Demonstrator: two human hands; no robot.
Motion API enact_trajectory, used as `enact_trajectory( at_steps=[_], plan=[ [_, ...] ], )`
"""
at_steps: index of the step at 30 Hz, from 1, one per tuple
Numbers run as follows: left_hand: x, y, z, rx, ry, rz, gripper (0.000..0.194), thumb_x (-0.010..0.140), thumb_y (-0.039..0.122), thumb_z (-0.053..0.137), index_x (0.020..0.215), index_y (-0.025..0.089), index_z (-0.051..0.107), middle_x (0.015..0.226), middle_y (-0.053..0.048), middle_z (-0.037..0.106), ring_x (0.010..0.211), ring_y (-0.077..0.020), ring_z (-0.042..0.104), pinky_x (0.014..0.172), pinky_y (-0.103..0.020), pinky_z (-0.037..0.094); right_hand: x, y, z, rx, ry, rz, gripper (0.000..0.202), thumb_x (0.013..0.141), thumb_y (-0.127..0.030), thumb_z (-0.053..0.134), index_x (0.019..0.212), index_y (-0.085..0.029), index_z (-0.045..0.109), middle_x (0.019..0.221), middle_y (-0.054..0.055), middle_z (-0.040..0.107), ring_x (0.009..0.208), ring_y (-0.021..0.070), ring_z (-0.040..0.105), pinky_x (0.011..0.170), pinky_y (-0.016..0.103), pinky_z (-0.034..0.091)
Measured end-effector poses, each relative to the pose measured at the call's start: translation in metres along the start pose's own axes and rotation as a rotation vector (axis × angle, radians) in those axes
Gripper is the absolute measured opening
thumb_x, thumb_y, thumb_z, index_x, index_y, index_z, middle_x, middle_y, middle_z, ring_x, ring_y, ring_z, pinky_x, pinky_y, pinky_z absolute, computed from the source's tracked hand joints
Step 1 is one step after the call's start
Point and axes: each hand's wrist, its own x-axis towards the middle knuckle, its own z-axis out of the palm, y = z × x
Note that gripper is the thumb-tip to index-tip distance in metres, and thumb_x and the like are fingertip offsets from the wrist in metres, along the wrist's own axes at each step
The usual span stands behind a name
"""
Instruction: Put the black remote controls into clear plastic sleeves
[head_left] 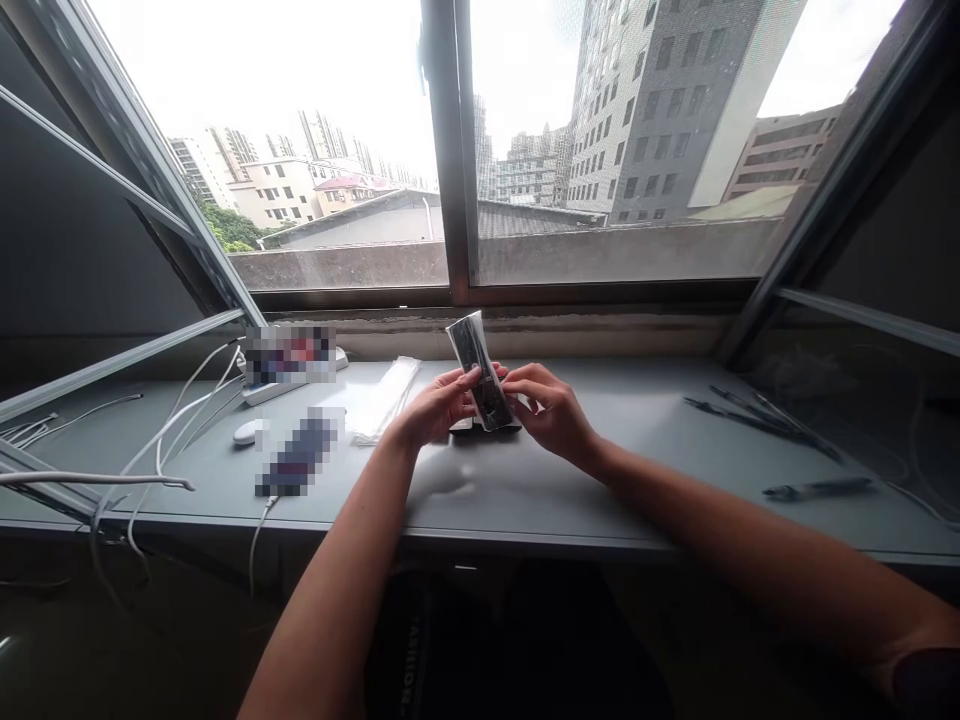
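A clear plastic sleeve with a dark flat item inside (pixel 475 350) is held up, tilted, above the desk. My left hand (pixel 444 402) grips it from the left, with the thumb across its front. On its right edge the fingers of my right hand (pixel 546 402) are bent and pressed close, pinching at the side. What exactly the dark item is I cannot make out. Beneath the hands a dark flat object (pixel 487 430) lies on the desk, mostly hidden. Left of my left hand is a stack of clear plastic sleeves (pixel 388 400).
The grey desk (pixel 600 500) runs below a window. At left are a power strip (pixel 296 387), white cables (pixel 180 425), a white mouse-like object (pixel 250 432) and a blurred-out device (pixel 300 455) on a cable. Several dark pens or tools (pixel 765 415) lie at right.
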Motion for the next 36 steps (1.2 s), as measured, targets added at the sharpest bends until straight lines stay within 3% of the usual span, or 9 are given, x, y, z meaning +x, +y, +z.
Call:
enact_trajectory(
  at_steps=[3,7,12,17,22,25,27,30,36],
  plan=[
    [0.003,-0.001,-0.002,0.011,0.088,0.033,0.054,0.094,0.053,0.084,0.136,0.019,0.079,0.143,-0.020,0.074,0.121,-0.0326,0.076,0.100,-0.042,0.060,0.002,-0.005,0.000,0.068,0.023,0.117,0.025,0.109,-0.031,0.061,0.122,-0.024,0.082,0.116,0.011,0.073,0.097,0.0229,0.071,0.080,0.036,0.062],
    [0.004,-0.001,-0.002,0.024,0.148,0.079,0.052,0.088,0.048,0.091,0.130,0.019,0.082,0.134,-0.017,0.078,0.117,-0.0298,0.077,0.102,-0.040,0.059,0.001,-0.010,0.002,0.254,-0.060,0.392,0.042,0.112,-0.048,0.055,0.138,-0.022,0.077,0.097,0.006,0.075,0.071,0.0173,0.068,0.066,0.032,0.059],
    [0.004,-0.003,0.001,0.111,0.108,0.036,0.052,0.085,0.050,0.093,0.120,0.013,0.083,0.117,-0.018,0.082,0.108,-0.0319,0.079,0.103,-0.046,0.059,0.002,-0.012,0.002,0.453,-0.157,0.546,0.080,0.094,-0.052,0.082,0.162,-0.018,0.056,0.071,-0.007,0.058,0.059,0.0144,0.061,0.056,0.027,0.052],
    [0.012,-0.007,-0.007,0.124,0.341,0.129,0.055,0.092,0.064,0.080,0.116,0.014,0.080,0.125,-0.018,0.079,0.109,-0.0301,0.078,0.099,-0.044,0.062,0.012,-0.001,-0.008,0.554,-0.044,0.716,0.090,0.091,-0.051,0.079,0.170,-0.022,0.048,0.071,-0.007,0.056,0.052,0.0108,0.043,0.045,0.025,0.036],
    [0.011,-0.008,-0.024,0.583,0.648,0.241,0.046,0.102,0.062,0.063,0.106,0.019,0.079,0.114,-0.014,0.081,0.105,-0.0282,0.076,0.091,-0.039,0.059,0.016,0.023,-0.027,0.162,0.058,0.764,0.060,0.093,-0.045,0.068,0.147,-0.021,0.075,0.068,-0.004,0.061,0.053,0.0119,0.039,0.051,0.027,0.036],
    [0.008,-0.008,-0.028,0.924,0.741,0.272,0.039,0.107,0.052,0.054,0.101,0.023,0.080,0.108,-0.010,0.083,0.105,-0.0283,0.074,0.095,-0.038,0.054,0.013,0.033,-0.032,-0.155,-0.017,0.775,0.042,0.095,-0.036,0.062,0.125,-0.021,0.087,0.073,0.000,0.072,0.061,0.0161,0.055,0.063,0.030,0.045],
    [0.007,-0.009,-0.029,1.075,0.754,0.256,0.039,0.108,0.048,0.050,0.100,0.024,0.079,0.109,-0.010,0.083,0.103,-0.0291,0.074,0.096,-0.038,0.052,0.009,0.037,-0.031,-0.270,-0.122,0.775,0.039,0.096,-0.032,0.060,0.121,-0.021,0.088,0.086,0.003,0.081,0.072,0.0192,0.066,0.073,0.031,0.049],
    [0.007,-0.009,-0.028,1.206,0.763,0.199,0.041,0.109,0.046,0.046,0.102,0.024,0.080,0.109,-0.012,0.082,0.104,-0.0306,0.072,0.095,-0.038,0.050,0.004,0.039,-0.026,-0.353,-0.262,0.747,0.042,0.098,-0.031,0.061,0.131,-0.020,0.084,0.103,0.007,0.085,0.087,0.0225,0.074,0.081,0.030,0.052],
    [0.001,-0.005,-0.029,1.414,0.861,0.051,0.046,0.110,0.046,0.041,0.111,0.022,0.081,0.124,-0.017,0.077,0.122,-0.0376,0.065,0.105,-0.047,0.046,0.004,0.033,-0.023,-0.458,-0.431,0.724,0.066,0.097,-0.034,0.065,0.158,-0.010,0.064,0.093,0.011,0.083,0.086,0.0267,0.074,0.077,0.031,0.051]
  ],
)
